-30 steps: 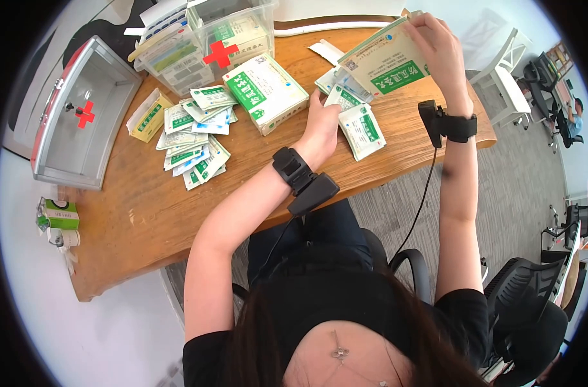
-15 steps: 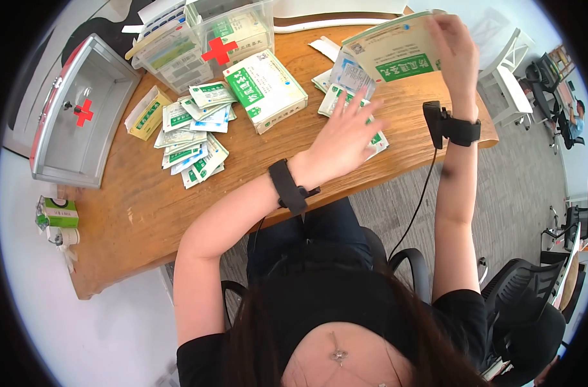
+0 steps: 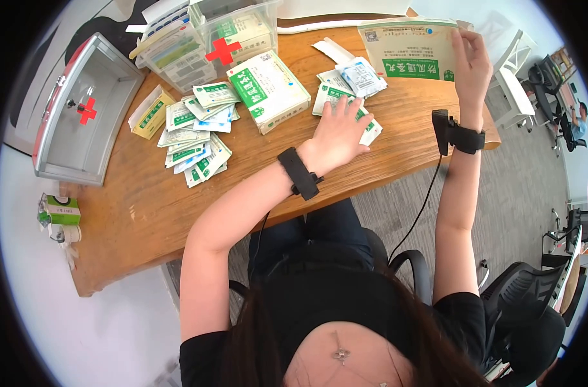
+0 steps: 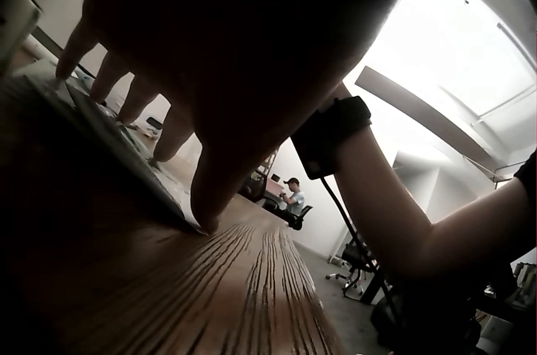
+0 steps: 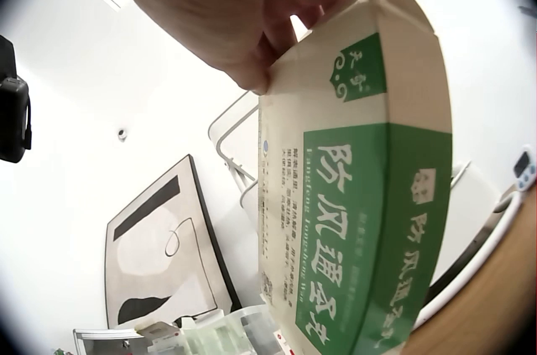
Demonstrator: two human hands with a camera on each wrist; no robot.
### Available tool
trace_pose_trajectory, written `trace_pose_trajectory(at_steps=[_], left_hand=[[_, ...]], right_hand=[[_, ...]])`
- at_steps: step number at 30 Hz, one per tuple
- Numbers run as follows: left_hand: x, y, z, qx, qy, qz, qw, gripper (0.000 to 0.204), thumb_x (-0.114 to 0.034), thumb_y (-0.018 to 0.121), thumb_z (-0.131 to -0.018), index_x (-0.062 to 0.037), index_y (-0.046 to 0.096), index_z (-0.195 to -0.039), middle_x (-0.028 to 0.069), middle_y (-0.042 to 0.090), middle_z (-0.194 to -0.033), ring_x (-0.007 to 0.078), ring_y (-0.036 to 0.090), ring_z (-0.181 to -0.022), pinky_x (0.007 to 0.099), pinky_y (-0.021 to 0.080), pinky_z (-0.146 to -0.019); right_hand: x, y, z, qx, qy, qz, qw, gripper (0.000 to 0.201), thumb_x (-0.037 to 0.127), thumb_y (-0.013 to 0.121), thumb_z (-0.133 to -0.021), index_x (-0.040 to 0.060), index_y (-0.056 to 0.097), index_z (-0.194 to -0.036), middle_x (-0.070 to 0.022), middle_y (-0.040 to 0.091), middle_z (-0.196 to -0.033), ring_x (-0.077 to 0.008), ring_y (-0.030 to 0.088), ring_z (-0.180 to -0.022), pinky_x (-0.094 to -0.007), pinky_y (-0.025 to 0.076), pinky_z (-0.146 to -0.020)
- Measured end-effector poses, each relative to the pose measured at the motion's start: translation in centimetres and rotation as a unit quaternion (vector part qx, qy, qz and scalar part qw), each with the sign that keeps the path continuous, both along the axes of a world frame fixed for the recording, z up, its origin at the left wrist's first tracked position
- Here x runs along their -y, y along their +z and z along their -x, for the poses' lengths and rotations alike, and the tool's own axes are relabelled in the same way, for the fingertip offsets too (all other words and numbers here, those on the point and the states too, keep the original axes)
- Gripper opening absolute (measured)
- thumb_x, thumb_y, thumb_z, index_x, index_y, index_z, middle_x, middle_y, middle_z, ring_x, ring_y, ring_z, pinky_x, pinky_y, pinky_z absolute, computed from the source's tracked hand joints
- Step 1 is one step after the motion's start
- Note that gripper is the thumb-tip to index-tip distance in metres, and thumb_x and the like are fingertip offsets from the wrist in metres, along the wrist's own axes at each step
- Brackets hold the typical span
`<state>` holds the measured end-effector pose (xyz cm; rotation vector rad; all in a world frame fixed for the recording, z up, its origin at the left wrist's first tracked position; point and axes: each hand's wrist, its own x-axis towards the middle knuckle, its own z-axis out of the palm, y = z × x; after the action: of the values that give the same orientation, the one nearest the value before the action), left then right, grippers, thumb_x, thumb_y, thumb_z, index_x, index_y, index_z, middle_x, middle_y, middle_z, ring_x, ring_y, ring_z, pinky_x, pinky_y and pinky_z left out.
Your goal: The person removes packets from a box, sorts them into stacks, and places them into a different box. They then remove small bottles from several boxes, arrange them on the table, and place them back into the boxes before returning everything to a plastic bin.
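My right hand [image 3: 473, 71] pinches a white and green medicine box [image 3: 407, 55] by its right end, raised above the back right of the table. In the right wrist view the fingers [image 5: 252, 70] grip one edge of this medicine box [image 5: 336, 204], near an end flap. My left hand [image 3: 336, 135] lies palm down with spread fingers over green and white sachets [image 3: 371, 133]. Those fingertips touch the sachets [image 4: 126, 145] in the left wrist view. Behind them lies a blue and white sachet [image 3: 363, 79].
Another white and green medicine box [image 3: 271, 90] lies left of my left hand. Beside it is a heap of sachets [image 3: 197, 138] and a small yellow box [image 3: 152, 113]. A clear bin [image 3: 242, 29] with a red cross stands behind; an open metal case [image 3: 100, 122] sits at left.
My left hand let go of the sachets near the box and now lies flat over them. The right hand moved the box right, away from the blue and white sachet, which now lies on the pile.
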<state>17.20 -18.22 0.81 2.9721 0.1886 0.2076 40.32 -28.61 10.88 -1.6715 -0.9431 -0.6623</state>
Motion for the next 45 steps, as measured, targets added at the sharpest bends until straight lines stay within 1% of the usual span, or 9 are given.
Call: trace_pose_trajectory(at_steps=[2,11,14,23,27,29,33,43,45], left_hand=[[0.0,0.1,-0.2,0.016,0.008,-0.002,1.000,0.065,-0.041,0.069,-0.078,-0.0124,0.048,-0.132,0.0198,0.038,-0.140,0.0441,0.032,-0.129,0.0577,0.027,-0.103],[-0.6,0.1,-0.5,0.023,0.046,-0.045,0.998,0.063,-0.042,0.069,-0.077,-0.0083,0.053,-0.128,0.0212,0.039,-0.139,0.0451,0.031,-0.129,0.0561,0.026,-0.105],[-0.5,1.0,0.4,0.039,0.044,-0.031,0.998,0.064,-0.042,0.068,-0.078,-0.0067,0.051,-0.129,0.0223,0.038,-0.139,0.0453,0.029,-0.131,0.0570,0.025,-0.106],[-1.8,5.2,9.3,0.063,0.103,0.014,0.993,0.057,-0.040,0.061,-0.086,-0.0095,0.048,-0.133,0.0182,0.035,-0.144,0.0394,0.024,-0.136,0.0512,0.022,-0.110],[-3.7,5.4,12.6,0.078,0.186,0.015,0.979,0.055,-0.038,0.062,-0.086,-0.0114,0.050,-0.132,0.0174,0.035,-0.145,0.0380,0.027,-0.136,0.0465,0.024,-0.110],[-4.6,5.4,14.2,0.097,0.202,0.013,0.975,0.052,-0.035,0.064,-0.085,-0.0124,0.052,-0.130,0.0159,0.038,-0.143,0.0383,0.029,-0.134,0.0447,0.026,-0.109],[-6.2,6.9,18.0,0.154,0.269,0.035,0.950,0.049,-0.028,0.067,-0.084,-0.0130,0.054,-0.128,0.0143,0.042,-0.141,0.0323,0.036,-0.132,0.0406,0.030,-0.107],[-15.9,4.8,25.4,0.127,0.411,0.119,0.895,0.077,-0.045,0.065,-0.082,-0.0009,0.038,-0.139,0.0266,0.040,-0.138,0.0332,0.044,-0.126,0.0390,0.035,-0.103],[-16.4,4.4,24.9,0.080,0.416,0.292,0.858,0.075,-0.040,0.068,-0.081,-0.0009,0.039,-0.138,0.0238,0.049,-0.131,0.0304,0.051,-0.120,0.0355,0.039,-0.100]], right_hand=[[0.3,-0.4,-0.2,0.059,-0.010,-0.006,0.998,0.029,0.030,0.060,-0.091,0.0019,0.063,-0.097,-0.0045,0.067,-0.084,-0.0079,0.057,-0.074,-0.0236,0.046,-0.068],[4.1,-8.3,-8.5,-0.245,-0.149,-0.027,0.958,0.037,0.031,0.062,-0.087,-0.0052,0.064,-0.096,-0.0139,0.068,-0.088,-0.0167,0.063,-0.080,-0.0299,0.049,-0.072],[4.6,-10.9,-10.6,-0.356,-0.090,0.041,0.929,0.037,0.031,0.062,-0.085,-0.0044,0.065,-0.097,-0.0165,0.068,-0.091,-0.0220,0.064,-0.087,-0.0322,0.049,-0.077],[5.1,-11.5,-6.6,-0.264,-0.098,0.314,0.907,0.041,0.038,0.065,-0.079,0.0036,0.066,-0.102,-0.0169,0.067,-0.099,-0.0296,0.063,-0.095,-0.0370,0.048,-0.083],[3.7,-8.2,-1.1,-0.087,-0.225,0.345,0.907,0.039,0.035,0.065,-0.082,0.0062,0.062,-0.108,-0.0168,0.062,-0.106,-0.0325,0.058,-0.101,-0.0393,0.046,-0.085],[1.8,-6.8,1.8,-0.036,-0.022,0.277,0.960,0.036,0.029,0.065,-0.084,0.0048,0.060,-0.109,-0.0182,0.061,-0.109,-0.0324,0.057,-0.103,-0.0384,0.045,-0.087],[-3.7,-4.1,11.1,-0.037,0.231,0.277,0.932,0.041,0.028,0.065,-0.085,0.0014,0.056,-0.115,-0.0187,0.059,-0.116,-0.0319,0.056,-0.110,-0.0376,0.044,-0.092],[-13.9,-8.5,20.1,0.032,0.218,0.417,0.882,0.096,0.059,0.065,-0.070,0.0063,0.030,-0.142,-0.0273,0.031,-0.142,-0.0516,0.033,-0.126,-0.0577,0.040,-0.095],[-13.3,-8.3,20.7,0.058,0.199,0.463,0.862,0.093,0.057,0.065,-0.071,0.0067,0.031,-0.142,-0.0274,0.031,-0.142,-0.0497,0.032,-0.128,-0.0564,0.041,-0.095]])
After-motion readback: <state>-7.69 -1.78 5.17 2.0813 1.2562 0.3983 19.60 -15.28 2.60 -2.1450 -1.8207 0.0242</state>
